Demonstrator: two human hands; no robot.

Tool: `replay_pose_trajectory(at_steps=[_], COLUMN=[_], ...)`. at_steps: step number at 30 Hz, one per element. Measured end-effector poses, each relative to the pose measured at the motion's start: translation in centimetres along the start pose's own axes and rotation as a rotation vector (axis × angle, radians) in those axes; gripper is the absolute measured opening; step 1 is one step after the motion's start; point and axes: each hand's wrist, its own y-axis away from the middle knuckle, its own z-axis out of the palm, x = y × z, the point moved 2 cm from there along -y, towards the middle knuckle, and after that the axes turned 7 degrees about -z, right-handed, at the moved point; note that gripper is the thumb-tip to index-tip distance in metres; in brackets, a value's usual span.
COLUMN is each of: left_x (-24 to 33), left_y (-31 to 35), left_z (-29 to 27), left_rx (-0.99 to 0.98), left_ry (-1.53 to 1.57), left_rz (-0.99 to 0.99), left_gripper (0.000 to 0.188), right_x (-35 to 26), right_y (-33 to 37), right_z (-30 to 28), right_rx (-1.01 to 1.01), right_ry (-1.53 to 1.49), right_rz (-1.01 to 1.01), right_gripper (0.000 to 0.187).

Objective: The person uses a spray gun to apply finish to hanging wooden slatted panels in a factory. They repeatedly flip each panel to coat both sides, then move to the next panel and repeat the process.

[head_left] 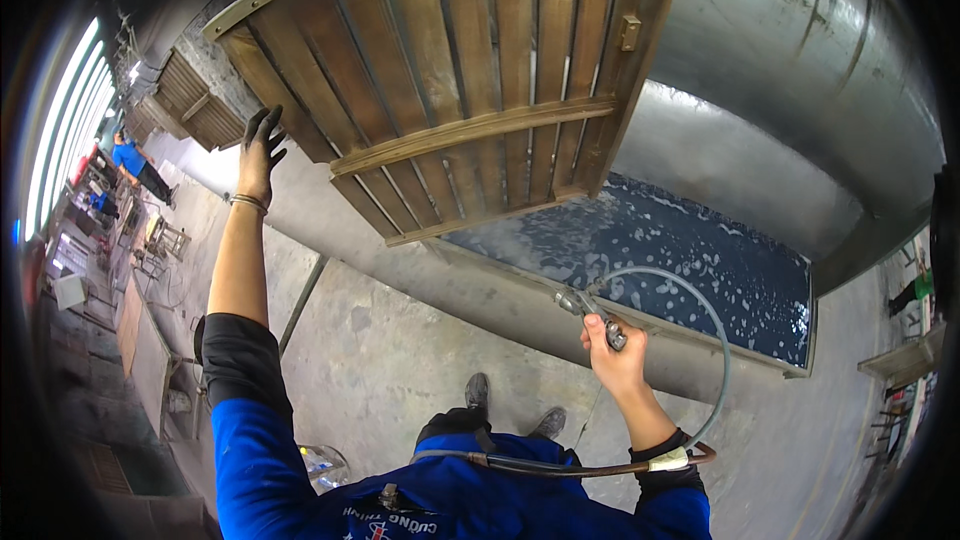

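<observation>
A slatted brown wooden panel (450,80) with cross battens hangs tilted in front of me, above a trough. My left hand (258,155) is raised beside its left edge, dark-coloured fingers stretched apart; whether they touch the wood I cannot tell. In my right hand (618,360) is a metal spray gun (590,316), its head angled up and left toward the panel's lower part. A pale hose (722,340) loops from the gun round to the right, and a darker hose (560,468) runs across my waist.
Dark blue foamy liquid (690,260) lies in the trough behind a metal rim (500,315). Curved sheet metal (790,60) stands at the back right. Another slatted panel (190,95) is at the far left, near a co-worker in blue (135,160). A clear container (325,465) sits by my feet.
</observation>
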Motion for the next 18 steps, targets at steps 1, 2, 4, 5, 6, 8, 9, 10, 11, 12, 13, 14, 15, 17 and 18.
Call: replay_pose_trajectory(at_steps=[1,2,4,5,6,8,9,10,11,12,13,14,15,17,18], left_x=[0.0,0.0,0.1,0.2,0.2,0.5,0.6,0.8,0.9,0.9,0.9,0.9,0.9,0.6,0.3], left_y=[0.1,0.1,0.1,0.1,0.1,0.0,-0.1,-0.2,-0.2,-0.2,-0.3,-0.4,-0.7,-1.2,-1.5], left_z=[0.0,0.0,-0.1,0.0,0.0,0.0,-0.1,-0.1,-0.2,-0.3,-0.4,-0.5,-0.6,-1.0,-1.1], left_rx=[0.002,-0.008,-0.005,-0.005,-0.003,0.006,0.011,-0.001,-0.007,-0.011,-0.012,-0.014,-0.015,-0.021,-0.034], left_ry=[0.009,0.045,0.067,0.075,0.069,0.053,0.056,0.032,0.002,-0.012,-0.008,-0.004,-0.006,0.013,0.021], left_rz=[0.002,0.008,0.014,0.012,0.014,0.005,-0.009,-0.023,-0.046,-0.036,-0.045,-0.040,-0.043,-0.061,-0.063], left_gripper=[0.053,0.056,0.062,0.064,0.065,0.067,0.067,0.064,0.061,0.060,0.059,0.059,0.058,0.056,0.055], right_x=[0.0,-0.3,-1.0,-1.3,-1.6,-2.0,-2.3,-2.5,-2.8,-3.2,-3.5,-3.7,-3.7,-3.0,-2.2], right_y=[0.1,0.2,0.7,0.8,0.8,0.6,0.5,0.2,-0.1,-0.3,-0.5,-0.8,-1.0,-1.0,-1.0], right_z=[0.1,0.1,0.4,0.6,1.0,1.8,2.1,2.5,3.0,3.3,3.7,4.2,4.6,5.8,6.3], right_rx=[-0.019,-0.021,-0.029,-0.054,-0.076,-0.167,-0.195,-0.226,-0.260,-0.245,-0.260,-0.272,-0.283,-0.336,-0.359], right_ry=[0.015,-0.052,-0.188,-0.227,-0.264,-0.194,-0.156,-0.117,-0.078,-0.171,-0.241,-0.312,-0.364,-0.309,-0.268], right_rz=[0.002,-0.044,-0.128,-0.126,-0.124,-0.055,-0.046,-0.039,-0.033,-0.049,-0.081,-0.111,-0.106,-0.064,-0.017], right_gripper=[0.034,0.034,0.034,0.034,0.033,0.033,0.033,0.033,0.034,0.035,0.035,0.035,0.035,0.035,0.034])
